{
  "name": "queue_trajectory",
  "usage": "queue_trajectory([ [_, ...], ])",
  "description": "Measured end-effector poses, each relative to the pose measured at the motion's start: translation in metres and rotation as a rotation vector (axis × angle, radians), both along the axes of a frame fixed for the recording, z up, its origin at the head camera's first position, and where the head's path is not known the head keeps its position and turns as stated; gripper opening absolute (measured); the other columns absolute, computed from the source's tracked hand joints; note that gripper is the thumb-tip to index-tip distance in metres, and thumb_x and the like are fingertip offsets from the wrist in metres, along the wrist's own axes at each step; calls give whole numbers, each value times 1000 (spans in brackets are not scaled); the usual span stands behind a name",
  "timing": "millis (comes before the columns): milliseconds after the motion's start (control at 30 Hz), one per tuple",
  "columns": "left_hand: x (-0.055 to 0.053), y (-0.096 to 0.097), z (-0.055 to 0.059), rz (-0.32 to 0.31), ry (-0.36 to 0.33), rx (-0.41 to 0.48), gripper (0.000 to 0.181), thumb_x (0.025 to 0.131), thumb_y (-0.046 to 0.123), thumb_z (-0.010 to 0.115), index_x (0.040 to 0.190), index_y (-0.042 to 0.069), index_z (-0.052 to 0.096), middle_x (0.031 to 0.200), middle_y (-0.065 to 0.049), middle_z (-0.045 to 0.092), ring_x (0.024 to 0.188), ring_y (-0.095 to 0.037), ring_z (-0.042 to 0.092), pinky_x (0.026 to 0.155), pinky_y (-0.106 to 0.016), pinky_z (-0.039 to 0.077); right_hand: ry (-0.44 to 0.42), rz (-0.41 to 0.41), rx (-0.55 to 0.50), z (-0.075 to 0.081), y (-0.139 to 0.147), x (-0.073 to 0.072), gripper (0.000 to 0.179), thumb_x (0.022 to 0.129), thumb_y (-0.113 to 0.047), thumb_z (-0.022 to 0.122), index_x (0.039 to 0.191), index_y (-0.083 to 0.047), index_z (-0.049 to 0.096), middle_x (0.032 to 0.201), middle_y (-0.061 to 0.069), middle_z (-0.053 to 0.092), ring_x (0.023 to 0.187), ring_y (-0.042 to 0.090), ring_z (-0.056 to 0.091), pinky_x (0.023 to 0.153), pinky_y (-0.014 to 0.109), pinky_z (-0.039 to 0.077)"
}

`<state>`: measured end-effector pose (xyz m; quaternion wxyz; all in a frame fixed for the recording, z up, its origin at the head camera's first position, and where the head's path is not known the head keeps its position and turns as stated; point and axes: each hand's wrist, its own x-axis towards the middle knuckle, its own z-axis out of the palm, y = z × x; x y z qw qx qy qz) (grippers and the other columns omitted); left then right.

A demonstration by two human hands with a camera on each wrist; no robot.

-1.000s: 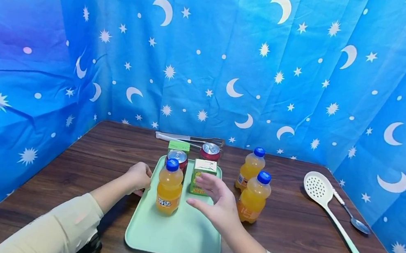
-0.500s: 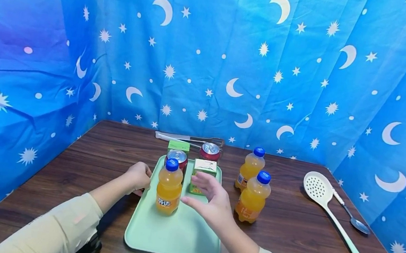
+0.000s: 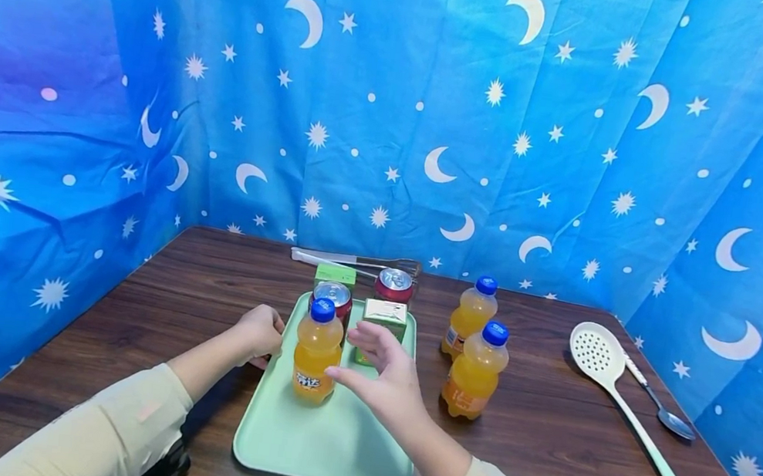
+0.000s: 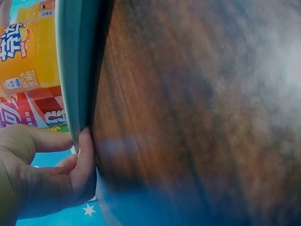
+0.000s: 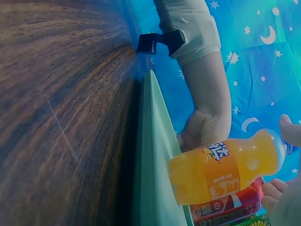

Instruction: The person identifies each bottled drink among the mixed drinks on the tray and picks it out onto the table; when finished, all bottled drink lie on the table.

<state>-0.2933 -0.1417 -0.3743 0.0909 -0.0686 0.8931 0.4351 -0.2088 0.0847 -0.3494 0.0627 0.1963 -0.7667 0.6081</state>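
My left hand [image 3: 263, 333] pinches the left rim of the light green tray [image 3: 331, 450]; in the left wrist view, thumb and fingers [image 4: 84, 160] meet at the tray wall [image 4: 77, 70]. On the tray stands an orange soda bottle [image 3: 317, 351] with a blue cap. Beside it, my right hand [image 3: 391, 379] is half spread, its thumb overlapping the bottle's right side in the head view. A red soda can [image 3: 344, 312] is behind the bottle. A green drink carton [image 3: 385, 312] on the tray is partly hidden by my right fingers.
Two more orange soda bottles [image 3: 475, 376] stand right of the tray. Behind it are a green carton [image 3: 336, 273], another red can [image 3: 395, 287] and a long white-handled utensil [image 3: 323, 257]. A slotted skimmer [image 3: 596, 350] and a spoon [image 3: 676, 426] lie at the right.
My right hand has moved left, from in front of the carton to the bottle's right side. The left hand and the tray have stayed in place.
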Motion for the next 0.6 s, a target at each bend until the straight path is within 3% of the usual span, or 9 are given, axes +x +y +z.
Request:
queue_trajectory([
  [600, 2, -1, 1, -5, 3, 16, 24, 74, -13, 62, 95, -5, 55, 85, -15, 53, 70, -25, 58, 49, -35, 55, 3, -36, 47, -1, -18, -8, 65, 73, -29, 81, 127, -7, 51, 121, 6, 58, 111, 21, 55, 96, 39, 44],
])
